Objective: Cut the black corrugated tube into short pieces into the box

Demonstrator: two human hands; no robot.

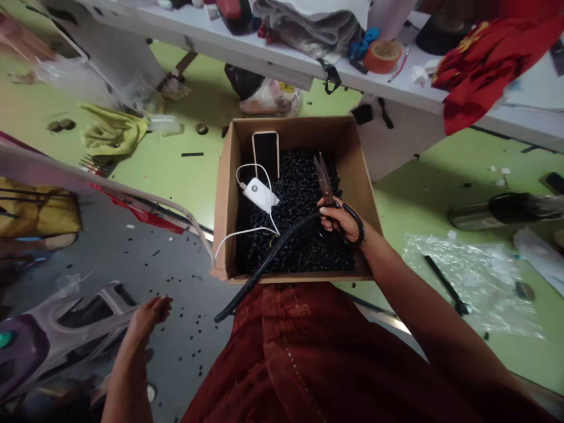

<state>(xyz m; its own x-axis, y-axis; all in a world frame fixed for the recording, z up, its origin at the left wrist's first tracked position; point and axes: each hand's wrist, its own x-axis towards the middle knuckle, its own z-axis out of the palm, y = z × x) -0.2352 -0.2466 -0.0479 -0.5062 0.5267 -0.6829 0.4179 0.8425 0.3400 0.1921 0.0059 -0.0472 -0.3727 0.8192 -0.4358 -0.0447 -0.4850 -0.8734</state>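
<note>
Below, a green floor (185,188) and a grey floor patch (132,258) beside a long white workbench (247,56) piled with cloth, plus a rust-red cloth (286,352) across the lower edge of the view. At the centre, 1 open cardboard box (227,205) full of small black plastic pieces (299,235), with a dark-screened phone (265,154) propped upright near the back wall and a white charger (259,195) with its cable lying on the pile. Over the right half of the box, the right hand (339,220), clenched around the black loops of a pair of scissors (325,182), blades slightly parted and pointing up and away. Seemingly in the same grip, 1 black corrugated tube (264,264), running from the fingers (328,207) down across the front rim of the box and out over the cloth, its upper end just below the blades. Off to the lower left, well apart from the box, the left hand (150,314), open above the grey floor patch, gripping nothing.
</note>
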